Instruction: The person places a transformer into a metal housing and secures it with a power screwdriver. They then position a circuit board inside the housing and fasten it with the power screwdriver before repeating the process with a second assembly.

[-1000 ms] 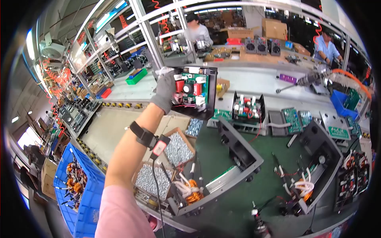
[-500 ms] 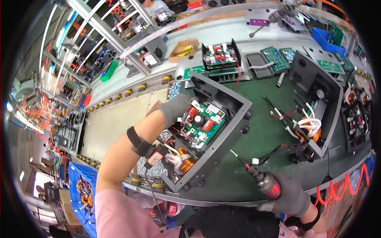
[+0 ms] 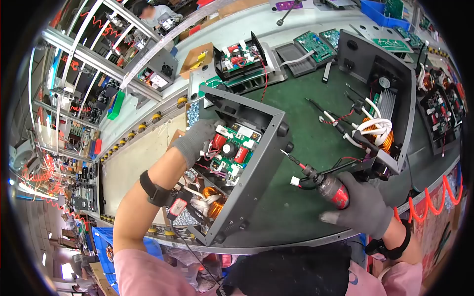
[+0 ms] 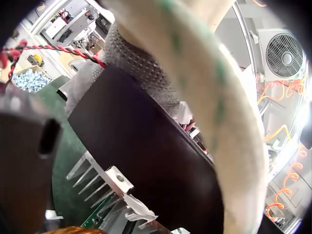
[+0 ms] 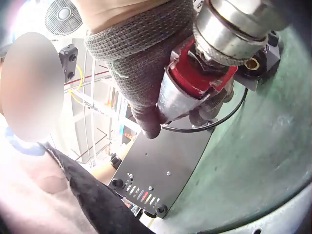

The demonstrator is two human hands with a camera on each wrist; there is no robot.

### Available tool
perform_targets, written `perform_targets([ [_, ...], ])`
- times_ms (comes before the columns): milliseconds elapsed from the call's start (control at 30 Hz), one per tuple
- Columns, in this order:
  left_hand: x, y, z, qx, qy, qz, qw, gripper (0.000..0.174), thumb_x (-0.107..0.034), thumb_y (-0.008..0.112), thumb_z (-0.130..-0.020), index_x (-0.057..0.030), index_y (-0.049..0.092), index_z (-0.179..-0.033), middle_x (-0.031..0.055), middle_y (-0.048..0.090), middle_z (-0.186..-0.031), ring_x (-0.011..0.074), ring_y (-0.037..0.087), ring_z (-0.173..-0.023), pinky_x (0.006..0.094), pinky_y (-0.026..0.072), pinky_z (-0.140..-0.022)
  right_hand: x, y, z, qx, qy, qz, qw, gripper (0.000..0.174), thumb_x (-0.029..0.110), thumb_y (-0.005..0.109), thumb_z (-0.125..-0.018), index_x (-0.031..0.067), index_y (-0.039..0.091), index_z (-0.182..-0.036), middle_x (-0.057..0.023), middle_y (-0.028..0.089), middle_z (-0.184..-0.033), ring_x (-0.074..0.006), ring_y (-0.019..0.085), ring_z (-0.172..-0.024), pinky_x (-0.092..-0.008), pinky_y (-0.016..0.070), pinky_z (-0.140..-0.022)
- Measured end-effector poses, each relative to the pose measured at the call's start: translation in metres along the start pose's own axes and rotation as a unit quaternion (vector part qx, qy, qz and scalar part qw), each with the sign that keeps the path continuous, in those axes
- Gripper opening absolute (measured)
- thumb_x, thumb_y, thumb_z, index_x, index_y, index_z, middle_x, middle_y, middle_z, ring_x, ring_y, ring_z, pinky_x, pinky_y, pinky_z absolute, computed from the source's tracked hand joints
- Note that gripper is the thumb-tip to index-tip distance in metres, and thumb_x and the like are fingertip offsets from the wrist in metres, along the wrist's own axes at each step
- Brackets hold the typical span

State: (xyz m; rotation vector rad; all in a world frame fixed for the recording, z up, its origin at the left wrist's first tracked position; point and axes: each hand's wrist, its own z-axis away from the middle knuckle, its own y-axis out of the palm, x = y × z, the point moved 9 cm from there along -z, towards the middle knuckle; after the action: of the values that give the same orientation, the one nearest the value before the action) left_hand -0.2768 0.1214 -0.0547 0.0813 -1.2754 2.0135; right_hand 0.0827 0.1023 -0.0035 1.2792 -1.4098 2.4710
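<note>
on the green mat, left hand in a grey glove has its fingers curled round the upper-left edge of the circuit board, gripping it. board sits tilted inside the open dark metal case, down between its walls, red and black parts facing up. lower in the same case there's a copper coil with white leads, near the forearm. right hand, also gloved, is wrapped tight round a red screwdriver; the wrist view shows the fingers clamped on its red body. its bit points at the case's right wall, close but not touching as far as i can tell. past that, a second case stands on the mat to the right with its own coil and loose wires, and a box of screws sits just behind the first case.
</note>
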Motion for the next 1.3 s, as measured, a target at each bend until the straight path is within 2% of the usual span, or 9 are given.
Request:
perform_targets([
  [133,-0.01,-0.038,0.008,0.013,-0.07,0.032,0.997,0.056,-0.03,0.077,-0.063,-0.0102,0.06,-0.113,0.0019,0.06,-0.11,0.0163,0.057,-0.103,0.0249,0.0459,-0.084,-0.004,0.003,-0.002,0.006,0.004,0.012,1.0,0.07,0.05,0.079,-0.063,0.0077,0.051,-0.11,-0.0164,0.064,-0.074,-0.0376,0.065,-0.07,-0.044,0.0509,-0.063],
  [200,-0.014,-0.028,0.006,-0.118,0.037,-0.021,0.992,0.051,-0.027,0.076,-0.065,-0.0109,0.062,-0.112,0.0018,0.059,-0.111,0.0161,0.055,-0.106,0.0251,0.0459,-0.086,-0.006,0.004,-0.003,0.014,0.013,0.018,1.0,0.069,0.052,0.078,-0.063,0.0077,0.051,-0.11,-0.0168,0.064,-0.073,-0.0379,0.065,-0.07,-0.0444,0.0509,-0.063],
  [300,0.003,-0.003,0.0,-0.027,-0.028,0.098,0.994,0.047,-0.019,0.071,-0.071,-0.0114,0.059,-0.115,0.0024,0.058,-0.111,0.016,0.055,-0.107,0.0242,0.0461,-0.086,-0.007,0.007,-0.004,0.037,0.019,0.022,0.999,0.07,0.055,0.076,-0.065,0.0078,0.051,-0.111,-0.018,0.064,-0.073,-0.0386,0.065,-0.07,-0.0448,0.051,-0.063],
  [500,-0.006,-0.03,0.009,-0.123,0.014,0.044,0.991,0.045,-0.015,0.067,-0.074,-0.0103,0.057,-0.117,0.0059,0.057,-0.114,0.0178,0.059,-0.102,0.0247,0.0468,-0.085,-0.003,0.008,-0.01,0.045,0.012,0.003,0.999,0.073,0.055,0.075,-0.065,0.0069,0.049,-0.113,-0.0186,0.063,-0.072,-0.0393,0.065,-0.07,-0.046,0.0508,-0.065],
  [800,-0.007,-0.016,0.004,-0.031,-0.032,0.012,0.999,0.035,-0.016,0.061,-0.079,-0.0134,0.061,-0.114,0.0032,0.058,-0.115,0.0156,0.051,-0.113,0.024,0.0409,-0.091,0.002,0.004,-0.013,0.06,0.012,0.028,0.998,0.071,0.054,0.074,-0.068,0.0063,0.047,-0.114,-0.0186,0.063,-0.072,-0.0387,0.064,-0.069,-0.0461,0.0502,-0.064],
  [867,-0.006,-0.029,0.01,-0.179,0.02,0.116,0.977,0.024,-0.014,0.059,-0.08,-0.006,0.055,-0.102,0.0105,0.058,-0.097,0.0234,0.058,-0.096,0.0296,0.0464,-0.085,0.005,0.003,-0.013,0.06,0.0,0.037,0.997,0.071,0.053,0.073,-0.069,0.0063,0.046,-0.115,-0.0185,0.063,-0.072,-0.0385,0.064,-0.068,-0.0461,0.0497,-0.064],
  [1200,-0.008,-0.03,0.015,-0.223,0.055,0.147,0.962,0.017,-0.01,0.055,-0.086,-0.0037,0.056,-0.102,0.0078,0.059,-0.097,0.0201,0.059,-0.094,0.0273,0.0476,-0.083,0.017,-0.005,-0.019,0.058,0.023,0.127,0.99,0.058,0.047,0.067,-0.078,0.0062,0.045,-0.112,-0.0169,0.062,-0.072,-0.0379,0.063,-0.07,-0.0466,0.0471,-0.069],
  [1267,0.016,-0.012,0.015,-0.198,-0.035,0.551,0.81,0.018,-0.009,0.054,-0.087,-0.0022,0.056,-0.104,0.0064,0.06,-0.097,0.0185,0.06,-0.093,0.0259,0.0487,-0.082,0.017,-0.004,-0.021,0.057,0.024,0.129,0.99,0.058,0.047,0.068,-0.077,0.006,0.045,-0.111,-0.0165,0.063,-0.072,-0.0376,0.063,-0.07,-0.0465,0.0474,-0.069],
  [1300,0.017,-0.011,0.014,-0.199,-0.035,0.552,0.809,0.018,-0.009,0.054,-0.087,-0.0022,0.056,-0.104,0.0064,0.06,-0.097,0.0185,0.06,-0.093,0.0259,0.0487,-0.082,0.019,-0.004,-0.022,0.058,0.024,0.131,0.989,0.058,0.047,0.068,-0.077,0.006,0.045,-0.111,-0.0165,0.063,-0.072,-0.0376,0.063,-0.07,-0.0465,0.0474,-0.069],
])
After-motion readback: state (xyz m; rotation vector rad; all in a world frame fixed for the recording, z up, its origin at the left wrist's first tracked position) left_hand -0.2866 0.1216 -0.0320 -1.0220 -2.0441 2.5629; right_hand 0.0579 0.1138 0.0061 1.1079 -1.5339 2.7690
